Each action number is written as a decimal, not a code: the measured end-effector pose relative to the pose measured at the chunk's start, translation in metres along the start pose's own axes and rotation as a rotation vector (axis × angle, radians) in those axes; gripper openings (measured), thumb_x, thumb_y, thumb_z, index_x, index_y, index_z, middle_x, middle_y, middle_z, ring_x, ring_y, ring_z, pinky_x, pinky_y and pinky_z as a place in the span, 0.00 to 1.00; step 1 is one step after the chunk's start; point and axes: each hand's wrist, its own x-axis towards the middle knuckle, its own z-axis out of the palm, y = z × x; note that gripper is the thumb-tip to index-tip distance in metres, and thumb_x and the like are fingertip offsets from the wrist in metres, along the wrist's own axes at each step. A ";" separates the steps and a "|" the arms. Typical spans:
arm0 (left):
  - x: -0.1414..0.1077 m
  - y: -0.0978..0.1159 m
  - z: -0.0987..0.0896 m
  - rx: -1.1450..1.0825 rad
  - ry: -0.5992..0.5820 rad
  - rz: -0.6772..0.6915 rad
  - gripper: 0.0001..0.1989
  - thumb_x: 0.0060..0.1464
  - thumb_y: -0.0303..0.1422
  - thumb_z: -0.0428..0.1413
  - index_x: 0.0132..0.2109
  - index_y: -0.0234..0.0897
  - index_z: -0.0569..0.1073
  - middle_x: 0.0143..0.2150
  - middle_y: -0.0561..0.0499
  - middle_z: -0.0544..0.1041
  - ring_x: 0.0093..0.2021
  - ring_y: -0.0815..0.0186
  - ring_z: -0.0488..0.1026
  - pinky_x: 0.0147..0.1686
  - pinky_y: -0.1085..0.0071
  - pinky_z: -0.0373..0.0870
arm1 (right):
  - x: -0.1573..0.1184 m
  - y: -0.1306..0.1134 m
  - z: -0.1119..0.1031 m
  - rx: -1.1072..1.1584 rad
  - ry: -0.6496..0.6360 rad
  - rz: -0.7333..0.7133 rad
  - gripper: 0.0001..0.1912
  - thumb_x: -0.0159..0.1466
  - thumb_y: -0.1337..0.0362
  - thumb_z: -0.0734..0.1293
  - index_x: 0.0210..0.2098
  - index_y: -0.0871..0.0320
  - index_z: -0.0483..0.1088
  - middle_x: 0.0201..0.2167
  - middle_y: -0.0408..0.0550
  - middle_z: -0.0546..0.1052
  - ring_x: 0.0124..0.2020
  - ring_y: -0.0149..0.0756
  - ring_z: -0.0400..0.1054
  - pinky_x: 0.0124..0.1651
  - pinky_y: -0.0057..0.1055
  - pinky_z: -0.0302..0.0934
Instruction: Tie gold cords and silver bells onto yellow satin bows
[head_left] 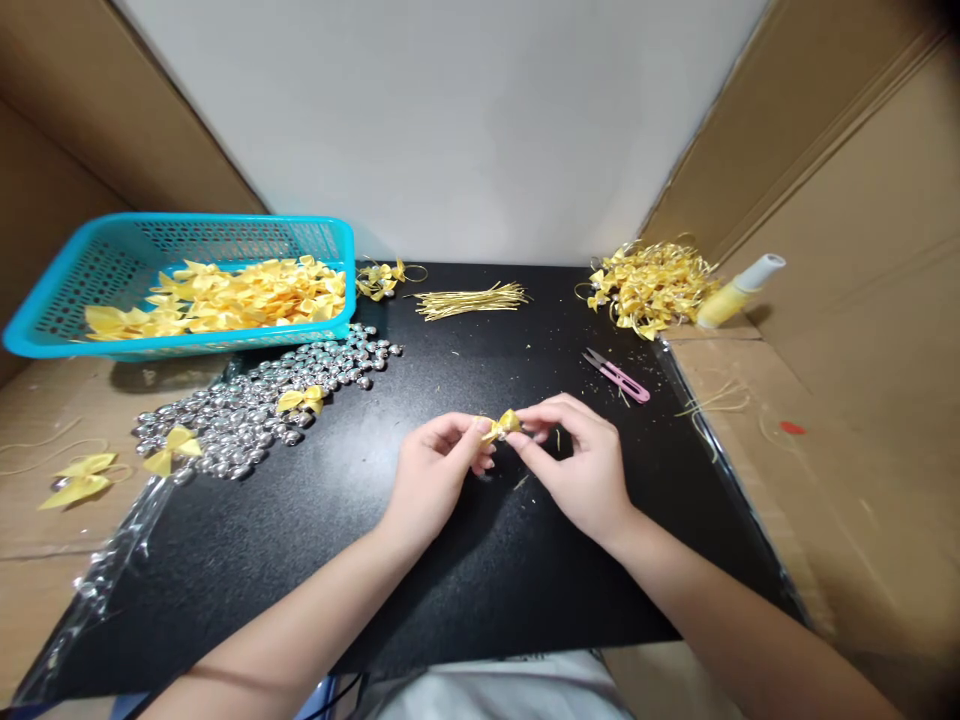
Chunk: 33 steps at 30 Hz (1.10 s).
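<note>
A small yellow bow (pixel 504 425) is held between both hands above the middle of the black table. My left hand (pixel 442 460) pinches its left side with thumb and fingertips. From the right, my right hand (pixel 581 455) grips the bow's other side between thumb and index finger. Something small and shiny shows at the bow's centre, too small to make out. Behind the hands lies a bundle of gold wire ties (pixel 472 299). Pink thread snips (pixel 619 377) rest beyond my right hand.
A blue basket (pixel 180 345) of yellow bows stands back left, with silver beads (pixel 247 410) spread before it. Finished-looking bows with ties (pixel 652 285) are heaped back right, beside a yellow-and-white bottle (pixel 739 292). Cardboard walls (pixel 840 180) flank the table (pixel 300 540).
</note>
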 end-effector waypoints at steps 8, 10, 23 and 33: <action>0.008 0.001 -0.006 -0.178 -0.106 -0.253 0.14 0.42 0.40 0.66 0.28 0.33 0.76 0.18 0.57 0.69 0.18 0.77 0.63 0.19 0.79 0.61 | 0.008 -0.001 -0.007 -0.031 -0.182 -0.052 0.04 0.58 0.70 0.70 0.33 0.56 0.77 0.23 0.41 0.72 0.25 0.29 0.66 0.30 0.28 0.63; 0.007 0.002 -0.006 -0.171 -0.117 -0.268 0.14 0.42 0.40 0.66 0.27 0.32 0.75 0.18 0.57 0.68 0.17 0.77 0.63 0.19 0.79 0.60 | 0.008 -0.001 -0.008 -0.032 -0.201 -0.038 0.03 0.59 0.70 0.70 0.32 0.56 0.76 0.23 0.40 0.72 0.25 0.29 0.65 0.30 0.28 0.63; 0.009 0.004 -0.009 -0.091 -0.273 -0.314 0.10 0.48 0.35 0.59 0.26 0.33 0.71 0.20 0.55 0.69 0.17 0.76 0.63 0.19 0.79 0.61 | 0.016 0.004 -0.015 0.002 -0.394 -0.018 0.06 0.61 0.69 0.68 0.27 0.57 0.71 0.25 0.42 0.72 0.27 0.30 0.66 0.33 0.29 0.62; 0.000 0.004 -0.014 0.539 -0.168 0.640 0.03 0.54 0.27 0.58 0.38 0.37 0.75 0.46 0.45 0.75 0.43 0.64 0.74 0.42 0.68 0.72 | 0.014 0.004 -0.013 0.015 -0.374 0.187 0.06 0.61 0.65 0.67 0.27 0.57 0.69 0.25 0.41 0.71 0.29 0.31 0.64 0.34 0.28 0.60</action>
